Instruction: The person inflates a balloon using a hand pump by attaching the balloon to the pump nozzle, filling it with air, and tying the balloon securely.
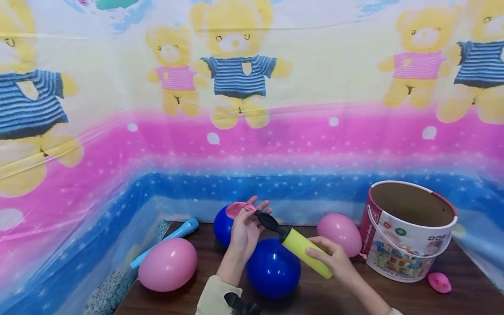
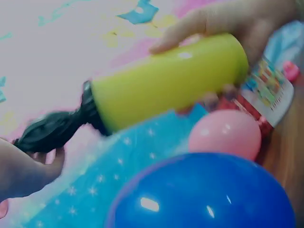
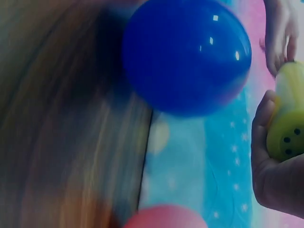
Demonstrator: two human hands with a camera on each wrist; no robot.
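In the head view my left hand (image 1: 244, 232) pinches the neck of a limp pink balloon (image 1: 235, 209) at the tip of a hand pump's black nozzle (image 1: 269, 221). My right hand (image 1: 335, 259) grips the yellow barrel of the balloon pump (image 1: 302, 247), which slants down to the right. Its end with small dark holes (image 3: 290, 139) shows in the right wrist view. Below the pump sits an inflated blue balloon (image 1: 273, 273). Another blue balloon (image 1: 222, 227) is partly hidden behind my left hand.
Inflated pink balloons lie at left (image 1: 168, 265) and right (image 1: 339, 234). A light-blue tube-like object (image 1: 165, 242) lies behind the left one. A white-and-red bucket (image 1: 405, 258) stands at right, with a small pink object (image 1: 439, 282) beside it. Printed cloth (image 1: 315, 144) borders the brown table (image 1: 327, 297).
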